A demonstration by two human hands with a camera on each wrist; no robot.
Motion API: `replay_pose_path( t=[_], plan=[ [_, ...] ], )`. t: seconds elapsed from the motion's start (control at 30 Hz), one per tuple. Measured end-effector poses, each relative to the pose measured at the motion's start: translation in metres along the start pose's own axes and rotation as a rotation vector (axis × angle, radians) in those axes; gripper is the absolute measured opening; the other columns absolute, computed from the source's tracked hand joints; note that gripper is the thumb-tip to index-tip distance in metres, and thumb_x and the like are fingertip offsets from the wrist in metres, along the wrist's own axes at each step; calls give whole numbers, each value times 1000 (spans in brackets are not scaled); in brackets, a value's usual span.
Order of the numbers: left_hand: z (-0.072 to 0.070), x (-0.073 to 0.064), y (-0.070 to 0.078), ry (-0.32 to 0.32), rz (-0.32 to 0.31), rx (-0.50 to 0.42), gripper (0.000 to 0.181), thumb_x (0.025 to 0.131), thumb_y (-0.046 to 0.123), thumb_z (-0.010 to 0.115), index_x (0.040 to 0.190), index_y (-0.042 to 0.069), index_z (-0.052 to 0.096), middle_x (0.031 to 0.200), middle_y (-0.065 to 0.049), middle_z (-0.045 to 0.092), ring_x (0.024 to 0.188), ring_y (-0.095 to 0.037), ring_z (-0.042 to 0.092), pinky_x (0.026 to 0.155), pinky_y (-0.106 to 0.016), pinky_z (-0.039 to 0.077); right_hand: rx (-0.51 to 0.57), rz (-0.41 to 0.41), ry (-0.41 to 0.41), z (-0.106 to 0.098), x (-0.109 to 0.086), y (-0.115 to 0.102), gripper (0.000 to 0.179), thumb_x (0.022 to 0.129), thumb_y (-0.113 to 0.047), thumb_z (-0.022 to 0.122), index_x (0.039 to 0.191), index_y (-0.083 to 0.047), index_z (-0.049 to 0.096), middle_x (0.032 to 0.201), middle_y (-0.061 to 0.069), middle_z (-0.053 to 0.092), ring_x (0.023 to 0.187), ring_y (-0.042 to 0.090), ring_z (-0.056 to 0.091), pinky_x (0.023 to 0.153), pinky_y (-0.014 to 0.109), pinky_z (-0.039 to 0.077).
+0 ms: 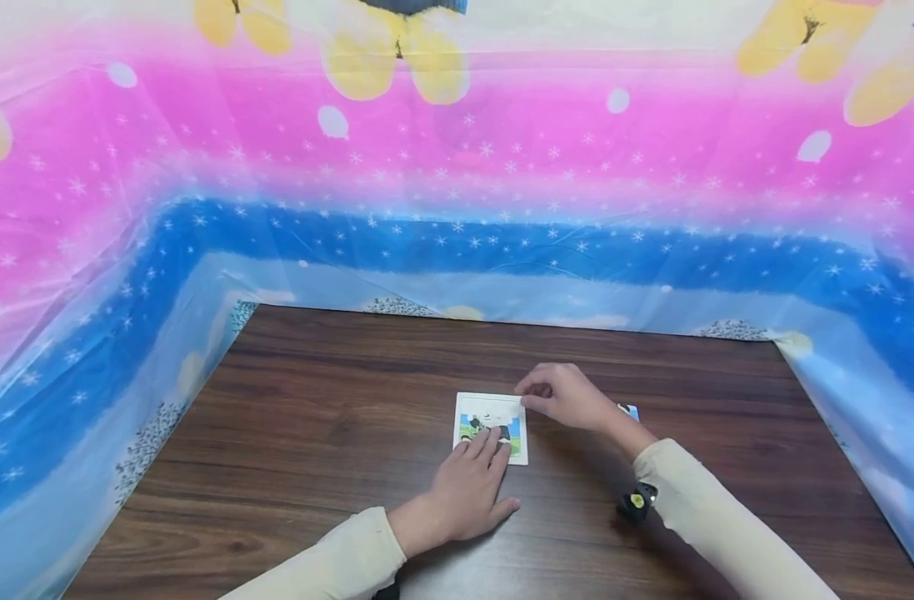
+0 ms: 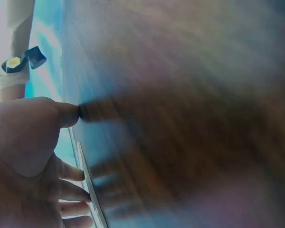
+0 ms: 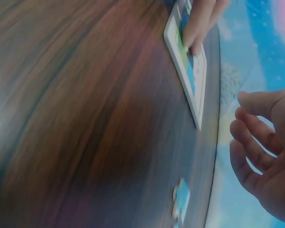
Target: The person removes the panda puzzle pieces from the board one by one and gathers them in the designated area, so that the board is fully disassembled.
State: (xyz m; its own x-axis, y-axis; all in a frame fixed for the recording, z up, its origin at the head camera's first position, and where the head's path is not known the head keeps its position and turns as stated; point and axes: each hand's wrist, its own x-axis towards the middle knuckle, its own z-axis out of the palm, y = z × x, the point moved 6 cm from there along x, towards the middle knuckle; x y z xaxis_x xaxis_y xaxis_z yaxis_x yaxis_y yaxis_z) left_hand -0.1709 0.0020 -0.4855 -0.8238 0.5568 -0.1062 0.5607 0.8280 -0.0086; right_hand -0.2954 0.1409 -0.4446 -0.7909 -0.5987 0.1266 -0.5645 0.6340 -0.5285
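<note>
A small white-framed puzzle board with a cartoon picture in green and blue lies flat on the table. My left hand rests its straight fingers on the lower part of the picture, thumb spread off to the side. At the board's upper right corner is my right hand, fingers loosely bent. The right wrist view shows that hand with a gap between thumb and fingers and nothing in it. Partly hidden behind the right wrist, a blue puzzle piece lies on the table.
The dark wood-grain table is bordered at the back and sides by a pink and blue printed cloth. A black wrist strap with a small device sits on the right forearm.
</note>
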Motion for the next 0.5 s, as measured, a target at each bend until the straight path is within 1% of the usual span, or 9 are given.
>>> replay_pose_path(
  t=[0.1,0.2,0.33,0.5],
  plan=[
    [0,0,1,7,1,3,76,103,60,44,157,6,39,164,-18,33,151,-29,34,119,-42,35,2,-27,-18,10,8,-8,15,96,-13,73,109,-11,79,97,-5,71,81,6,64,71,25,56],
    [-1,-1,1,12,5,11,76,103,59,44,156,5,40,163,-18,34,150,-29,35,119,-39,35,5,-54,-38,19,15,-15,15,96,-14,73,109,-11,79,99,-4,72,85,7,65,74,26,57],
    [-1,-2,2,4,10,31,75,104,58,42,157,4,37,164,-18,33,151,-28,34,121,-36,32,16,-85,-65,28,22,-22,15,96,-15,73,109,-12,79,101,-4,72,88,7,67,78,27,57],
    [-3,-4,2,12,15,50,76,105,58,41,158,5,36,164,-17,33,151,-28,33,120,-36,33,39,-105,-92,40,30,-26,16,97,-17,73,110,-12,79,102,-3,73,87,6,67,76,25,57]
  ],
)
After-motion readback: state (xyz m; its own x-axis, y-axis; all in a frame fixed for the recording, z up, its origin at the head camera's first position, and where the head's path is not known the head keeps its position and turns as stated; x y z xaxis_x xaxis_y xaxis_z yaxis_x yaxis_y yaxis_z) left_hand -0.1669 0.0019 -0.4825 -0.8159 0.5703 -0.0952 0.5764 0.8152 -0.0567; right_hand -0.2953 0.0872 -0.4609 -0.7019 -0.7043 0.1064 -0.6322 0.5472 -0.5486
